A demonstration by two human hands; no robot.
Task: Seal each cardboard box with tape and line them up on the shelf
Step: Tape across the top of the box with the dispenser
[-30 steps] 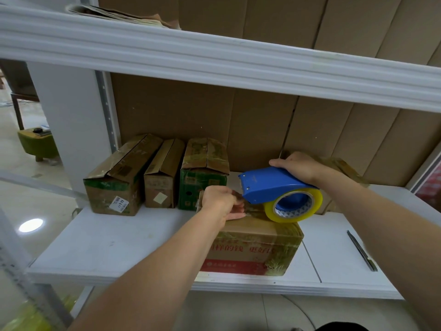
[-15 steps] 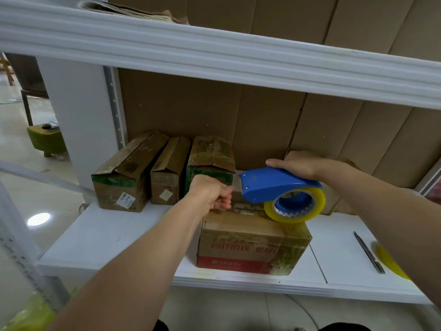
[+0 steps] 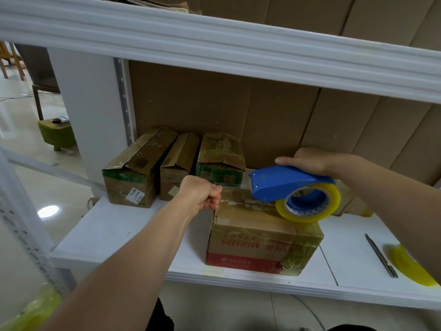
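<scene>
A cardboard box with red print point(image 3: 260, 244) stands at the front of the white shelf point(image 3: 124, 237). My right hand point(image 3: 307, 160) grips a blue tape dispenser point(image 3: 286, 182) with a yellow-clear roll point(image 3: 310, 204) just above the box top. My left hand point(image 3: 200, 192) pinches the free end of clear tape point(image 3: 235, 185), which stretches from the dispenser's mouth to my fingers over the box's left edge. Three sealed boxes point(image 3: 174, 168) stand side by side at the back left.
A metal blade or cutter point(image 3: 380, 255) lies on the shelf at the right beside a yellow object point(image 3: 410, 263). An upper shelf edge point(image 3: 238, 51) runs overhead. Brown cardboard lines the back wall. Another box point(image 3: 353, 201) sits partly hidden behind the dispenser.
My left hand has drawn away leftward from the dispenser, pulling out a strip of tape. The dispenser stays above the box. The view has shifted slightly left.
</scene>
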